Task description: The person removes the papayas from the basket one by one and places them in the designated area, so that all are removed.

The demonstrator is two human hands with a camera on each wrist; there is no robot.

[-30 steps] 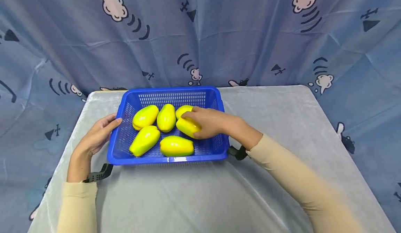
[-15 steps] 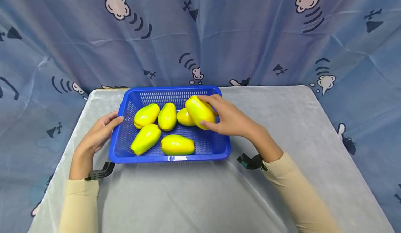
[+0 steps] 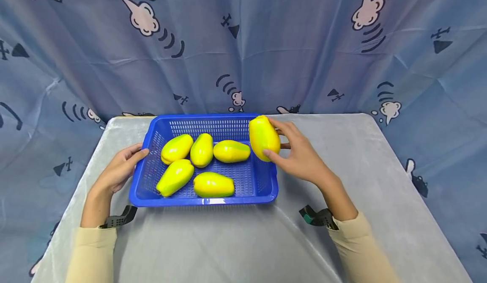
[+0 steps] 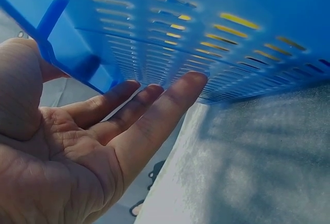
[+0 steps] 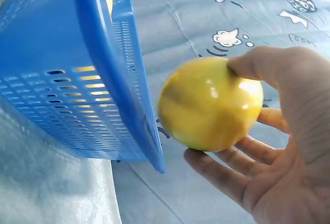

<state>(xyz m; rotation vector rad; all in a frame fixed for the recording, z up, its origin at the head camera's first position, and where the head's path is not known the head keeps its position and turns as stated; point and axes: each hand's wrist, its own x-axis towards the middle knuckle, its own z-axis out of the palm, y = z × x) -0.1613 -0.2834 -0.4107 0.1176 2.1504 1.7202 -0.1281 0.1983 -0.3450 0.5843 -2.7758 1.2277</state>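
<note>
My right hand point(image 3: 304, 158) holds a yellow-green papaya point(image 3: 264, 138) above the right rim of a blue plastic basket point(image 3: 171, 203). In the right wrist view the thumb lies on one side of the papaya point(image 5: 209, 105) and the fingers on the other, just outside the basket wall. My left hand point(image 3: 121, 164) grips the basket's left rim, thumb over the edge. The left wrist view shows its fingers point(image 4: 149, 126) against the slotted outer wall. Inside the basket lie several more papayas, among them one at the back right point(image 3: 231, 151) and one at the front point(image 3: 214, 185).
The basket stands on a table with a grey cloth point(image 3: 213, 245), towards its back left. A blue patterned curtain point(image 3: 274, 54) hangs behind the table and along its sides. Each wrist wears a black strap mount point(image 3: 121, 218).
My right hand has lifted one papaya from the basket's right part and carried it rightward to above the rim. The papaya beneath it now shows fully. My left hand keeps its place.
</note>
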